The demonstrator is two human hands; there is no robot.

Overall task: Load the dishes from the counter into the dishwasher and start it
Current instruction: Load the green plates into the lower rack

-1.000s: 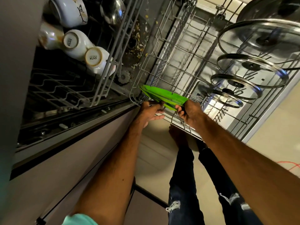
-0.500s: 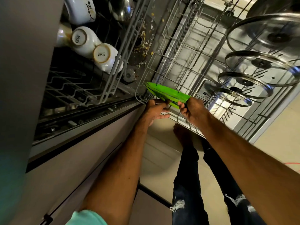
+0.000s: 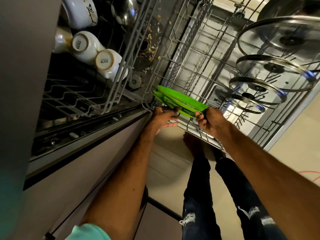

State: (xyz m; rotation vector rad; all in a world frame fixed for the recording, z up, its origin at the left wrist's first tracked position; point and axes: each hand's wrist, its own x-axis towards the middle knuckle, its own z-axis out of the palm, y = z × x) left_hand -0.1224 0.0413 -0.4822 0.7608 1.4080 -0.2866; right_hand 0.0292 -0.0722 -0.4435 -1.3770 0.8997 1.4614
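Head view, plates: the stack of green plates [image 3: 180, 102] hangs tilted over the near corner of the pulled-out lower rack [image 3: 175, 49]. It isn't down in the tines yet.
Head view, left hand: your left hand [image 3: 163, 116] has the near rim of the stack, fingertips curled up against its edge and one finger sticking out loose underneath.
Head view, right hand: your right hand [image 3: 212, 121] pinches the stack's right end, fingers wrapped round the rim.
Head view, what changed: honestly, not much. Compared with a second ago the plates are at the same corner, in the same two-handed hold. Only your head has drifted a bit, so everything sits slightly further right in the view.
Head view, what that means: my guess is you're lining up a slot, not placing yet, so this batch doesn't count as loaded.
Head view, rack space: glass lids [image 3: 273, 66] fill the far right side, and the middle wires look free.
Head view, upper rack: cups [image 3: 109, 64] are already in there, upside down.
Head view, heads up: there are food scraps [image 3: 150, 49] on the tub floor behind the rack.
Head view, still to go: seat the plates, push both racks in, shut the door and start it.
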